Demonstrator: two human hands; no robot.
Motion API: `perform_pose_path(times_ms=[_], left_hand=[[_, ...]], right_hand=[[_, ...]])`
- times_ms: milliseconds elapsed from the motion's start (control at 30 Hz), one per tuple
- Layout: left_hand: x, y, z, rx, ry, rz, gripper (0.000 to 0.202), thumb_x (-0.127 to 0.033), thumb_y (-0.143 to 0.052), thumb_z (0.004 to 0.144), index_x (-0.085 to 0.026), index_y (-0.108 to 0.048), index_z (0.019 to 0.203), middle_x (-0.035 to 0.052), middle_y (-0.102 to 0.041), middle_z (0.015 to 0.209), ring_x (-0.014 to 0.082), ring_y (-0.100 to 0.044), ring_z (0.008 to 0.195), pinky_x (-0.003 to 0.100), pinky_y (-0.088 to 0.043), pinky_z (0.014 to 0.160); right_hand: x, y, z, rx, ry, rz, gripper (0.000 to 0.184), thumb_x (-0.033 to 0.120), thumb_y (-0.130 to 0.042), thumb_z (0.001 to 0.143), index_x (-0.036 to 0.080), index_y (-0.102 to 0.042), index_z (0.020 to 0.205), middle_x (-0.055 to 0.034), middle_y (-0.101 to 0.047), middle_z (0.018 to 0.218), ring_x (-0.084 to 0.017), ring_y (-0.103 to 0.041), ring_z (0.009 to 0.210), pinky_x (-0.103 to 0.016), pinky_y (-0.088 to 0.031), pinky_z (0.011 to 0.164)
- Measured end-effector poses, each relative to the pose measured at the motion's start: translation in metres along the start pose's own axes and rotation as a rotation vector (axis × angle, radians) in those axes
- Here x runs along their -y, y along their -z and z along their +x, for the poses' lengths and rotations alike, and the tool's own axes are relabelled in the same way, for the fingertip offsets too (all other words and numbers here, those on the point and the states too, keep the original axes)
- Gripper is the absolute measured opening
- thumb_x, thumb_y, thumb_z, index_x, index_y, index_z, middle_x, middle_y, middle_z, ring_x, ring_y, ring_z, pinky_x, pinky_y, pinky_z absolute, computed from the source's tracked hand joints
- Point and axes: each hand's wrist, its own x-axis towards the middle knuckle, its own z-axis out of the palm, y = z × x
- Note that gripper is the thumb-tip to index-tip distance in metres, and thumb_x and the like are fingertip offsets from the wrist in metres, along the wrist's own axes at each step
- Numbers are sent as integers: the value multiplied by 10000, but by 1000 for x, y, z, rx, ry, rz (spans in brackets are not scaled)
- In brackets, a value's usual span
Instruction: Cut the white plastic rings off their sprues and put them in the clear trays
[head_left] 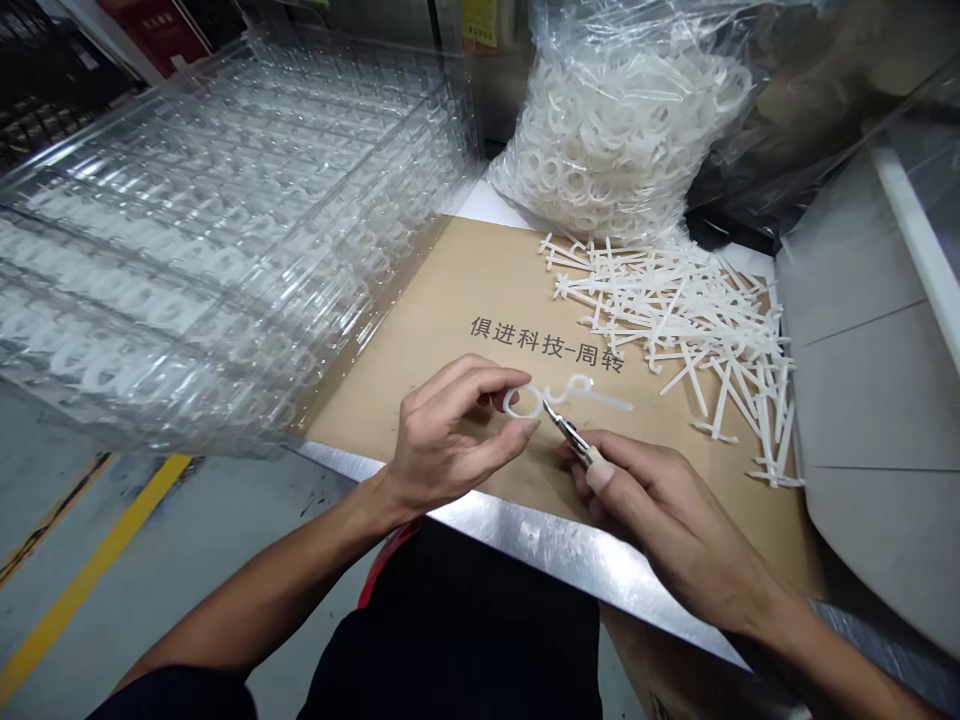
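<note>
Well, the left hand (450,440) pinches a white moulded plastic loop (523,402) between thumb and fingertips, closed snugly on it, while the right hand (645,510) curls firmly around small snips (574,437), their tips at the loop's edge. All this sits just above a brown cardboard sheet (420,400) on the steel counter (525,530). A loose pile of plastic pieces (675,340) lies to the right. The main risk seems to be those fingertips so near the blades: a slipping loop or hurried squeeze could nick skin or tear the plastic.
</note>
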Motion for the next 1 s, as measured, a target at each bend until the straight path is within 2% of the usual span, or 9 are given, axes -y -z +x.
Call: perform_pose_path(times_ms=[133, 400, 667, 1000], left_hand=[[0, 0, 0, 9, -7, 5, 284, -155, -811, 838, -106, -713, 1101, 54, -703, 884, 134, -666, 803, 261, -545, 712], [-1, -1, 1, 16, -23, 8, 277, -161, -802, 851, -108, -707, 1106, 51, -705, 875, 133, -670, 800, 253, -541, 705], [-1, -1, 0, 18, -23, 17, 274, -204, -788, 875, -157, -699, 1130, 36, -709, 875, 129, -672, 785, 257, -555, 699], [-1, -1, 1, 20, -59, 32, 270, -187, -784, 876, -139, -699, 1128, 39, -706, 862, 124, -669, 774, 247, -554, 683]], right_hand=[[-1, 0, -1, -6, 9, 10, 343, 431, -410, 1120, 221, -570, 901, 27, -581, 840, -132, -521, 738, -281, -384, 667], [-1, -2, -1, -8, -15, 37, 345, 451, -412, 1121, 227, -614, 954, 28, -583, 840, -132, -525, 739, -278, -405, 683], [-1, -2, -2, -6, -42, 45, 358, 466, -409, 1117, 219, -625, 975, 9, -586, 848, -150, -537, 752, -291, -400, 658], [-2, -2, -2, -12, -44, 31, 360, 458, -404, 1121, 216, -617, 960, 21, -570, 833, -139, -515, 741, -289, -399, 672]])
